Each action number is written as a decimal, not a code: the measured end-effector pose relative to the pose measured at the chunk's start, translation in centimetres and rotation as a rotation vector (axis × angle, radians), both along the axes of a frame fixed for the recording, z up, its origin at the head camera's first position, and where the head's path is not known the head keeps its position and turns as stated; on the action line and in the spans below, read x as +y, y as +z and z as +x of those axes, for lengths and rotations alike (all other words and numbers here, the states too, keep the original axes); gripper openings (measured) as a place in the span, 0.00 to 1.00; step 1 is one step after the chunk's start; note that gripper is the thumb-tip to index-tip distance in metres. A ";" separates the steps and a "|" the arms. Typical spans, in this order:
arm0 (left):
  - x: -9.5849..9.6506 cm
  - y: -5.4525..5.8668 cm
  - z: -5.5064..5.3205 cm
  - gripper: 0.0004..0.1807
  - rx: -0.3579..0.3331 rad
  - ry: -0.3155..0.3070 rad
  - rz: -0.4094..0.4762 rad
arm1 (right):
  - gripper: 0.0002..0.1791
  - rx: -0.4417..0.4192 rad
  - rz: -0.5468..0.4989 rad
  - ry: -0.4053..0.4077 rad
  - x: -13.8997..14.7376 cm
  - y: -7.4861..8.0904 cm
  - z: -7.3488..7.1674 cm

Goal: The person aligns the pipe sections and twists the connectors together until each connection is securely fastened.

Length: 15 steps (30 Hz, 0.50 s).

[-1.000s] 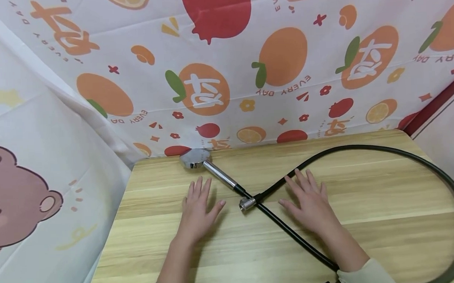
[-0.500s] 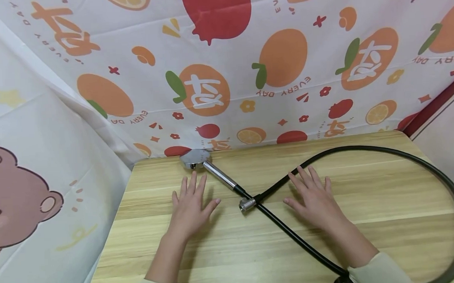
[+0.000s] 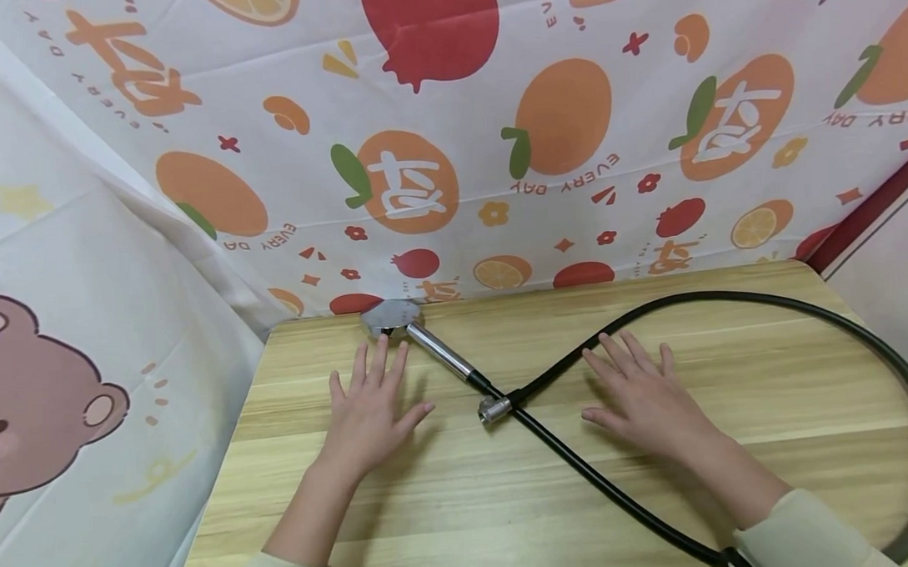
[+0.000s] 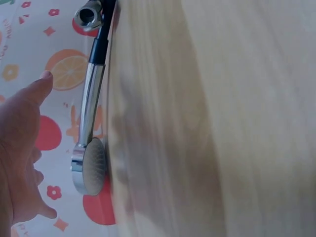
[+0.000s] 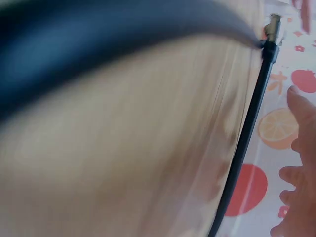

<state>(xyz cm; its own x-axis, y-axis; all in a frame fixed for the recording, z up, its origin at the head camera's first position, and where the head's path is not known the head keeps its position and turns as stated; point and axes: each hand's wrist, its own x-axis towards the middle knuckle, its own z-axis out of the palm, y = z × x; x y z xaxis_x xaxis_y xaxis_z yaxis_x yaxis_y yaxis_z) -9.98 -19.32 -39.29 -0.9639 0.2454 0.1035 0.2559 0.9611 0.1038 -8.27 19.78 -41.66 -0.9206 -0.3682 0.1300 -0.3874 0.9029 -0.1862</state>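
Observation:
A chrome shower head with a metal handle lies at the back left of the wooden table. From its handle runs a black hose, which loops round the right side and crosses itself at a metal end fitting. My left hand hovers palm down with fingers spread, just in front of the shower head, holding nothing. On the other side of the fitting, my right hand is spread over the table too, its fingertips near the hose. In the left wrist view the spray face shows pale and round.
The wooden table ends at a fruit-print cloth hanging behind it. To the left hangs a white cloth with a bear print. A red strip edges the right side.
Both hands have moved apart: the left one leftward and slightly forward, the right one rightward. Their fingers stay spread. The shower head and hose look essentially unchanged on the table.

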 end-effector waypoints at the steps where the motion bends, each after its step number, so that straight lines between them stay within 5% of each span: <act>1: -0.1 0.2 0.0 0.51 -0.003 0.004 0.001 | 0.45 0.003 0.013 0.002 0.3 0.1 -0.1; 15: -0.9 3.3 -0.8 0.52 -0.028 0.151 0.090 | 0.49 -0.001 0.013 -0.124 1.7 1.0 -1.7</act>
